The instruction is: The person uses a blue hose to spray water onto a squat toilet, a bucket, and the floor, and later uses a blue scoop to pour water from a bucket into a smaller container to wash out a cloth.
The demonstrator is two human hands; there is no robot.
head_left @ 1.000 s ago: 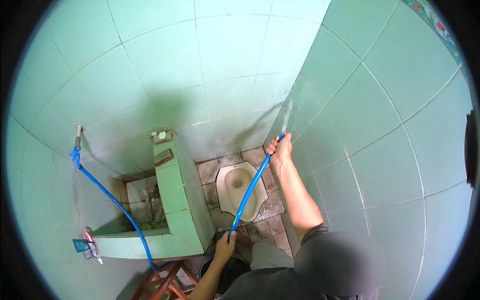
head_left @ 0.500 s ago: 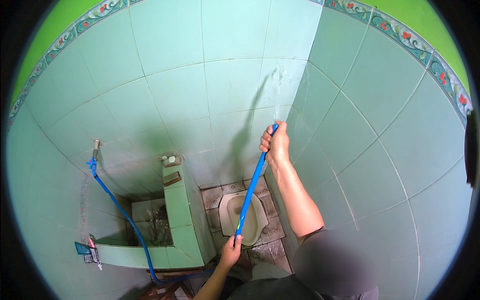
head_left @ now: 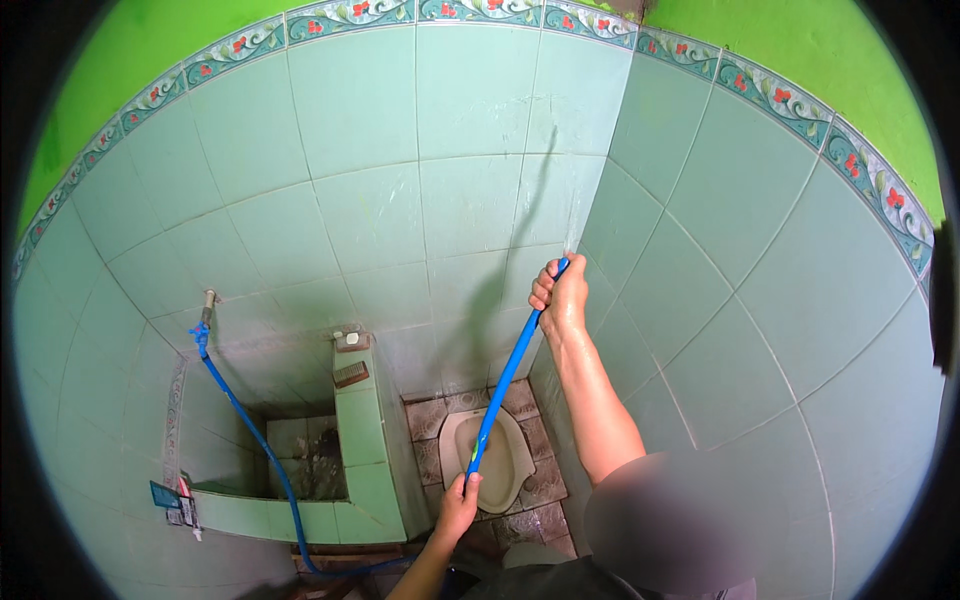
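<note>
A blue hose point(head_left: 508, 372) runs slantwise between my two hands. My right hand point(head_left: 562, 292) is wrapped round it close to its upper end, and water sprays from there onto the tiled wall point(head_left: 480, 205) near the corner. Lower down, my left hand point(head_left: 459, 508) grips the same hose with the thumb along it. Beyond and below the hose, a squat toilet point(head_left: 512, 462) is set in the floor. The hose's other end is fixed to a blue tap point(head_left: 203, 333) on the far wall at the left; part of its run is hidden beneath my left forearm.
A tiled water basin point(head_left: 270, 515) stands at the left, some water or wet debris showing inside. On its ledge lie a brown brush point(head_left: 351, 374) and a soap dish point(head_left: 352, 341). A small holder point(head_left: 180, 508) with toiletries hangs at the left. The right wall point(head_left: 740, 330) rises close beside my right arm.
My head view has tilted up a little, showing more of the wall border. The spray has shifted to a thinner stream by the corner, with droplets further left. Both hands keep their grip on the hose.
</note>
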